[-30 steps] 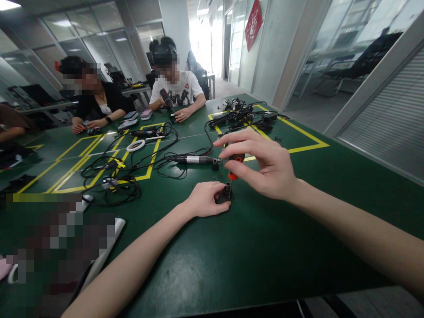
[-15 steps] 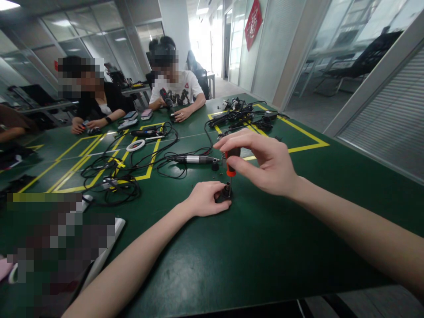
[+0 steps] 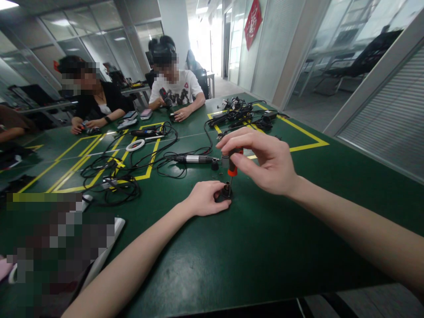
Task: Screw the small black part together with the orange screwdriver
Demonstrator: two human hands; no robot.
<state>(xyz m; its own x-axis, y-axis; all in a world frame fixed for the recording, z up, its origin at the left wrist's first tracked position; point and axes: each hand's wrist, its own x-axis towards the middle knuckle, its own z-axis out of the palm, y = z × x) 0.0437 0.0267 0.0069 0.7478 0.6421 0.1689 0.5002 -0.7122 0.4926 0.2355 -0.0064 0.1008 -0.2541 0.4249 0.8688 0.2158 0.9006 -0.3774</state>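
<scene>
My left hand [image 3: 203, 198] rests on the green table [image 3: 251, 247], its fingers closed round a small black part [image 3: 226, 191] that stands on the mat. My right hand [image 3: 261, 161] is above it, fingers pinched on a small red and black screwdriver [image 3: 232, 164] held upright. The screwdriver's tip points down into the top of the black part. A silver and black rotary tool [image 3: 195, 159] with a black cord lies just beyond my hands.
Tangled black cables [image 3: 112, 176], a white ring [image 3: 136, 145] and yellow tape lines cover the table's left half. More black tools and cords [image 3: 241, 112] lie at the far right. Two people sit at the far side, one holding a drill. A blurred object lies at the lower left.
My right hand's fingers have shifted round the screwdriver handle, and the red collar shows at a slightly different spot. My left hand and the black part have stayed put.
</scene>
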